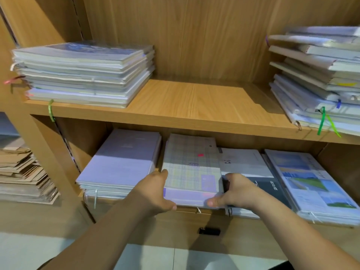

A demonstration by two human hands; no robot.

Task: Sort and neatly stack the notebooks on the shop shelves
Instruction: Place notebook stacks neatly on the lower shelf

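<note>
A stack of plaid-covered notebooks (191,168) lies on the lower shelf (194,210), between a pale lilac stack (124,162) and a white and black stack (251,168). My left hand (155,193) grips the plaid stack's left front corner, fingers along its side and thumb under the front edge. My right hand (231,191) grips its right front corner, fingers tucked into the gap beside the black cover. A stack with landscape pictures (309,184) lies at the far right.
On the upper shelf (194,106) a tall notebook stack (83,75) sits at the left and an untidy, slanting stack (321,78) at the right, with bare wood between them. Brown paper items (23,176) are piled in the neighbouring bay at the left.
</note>
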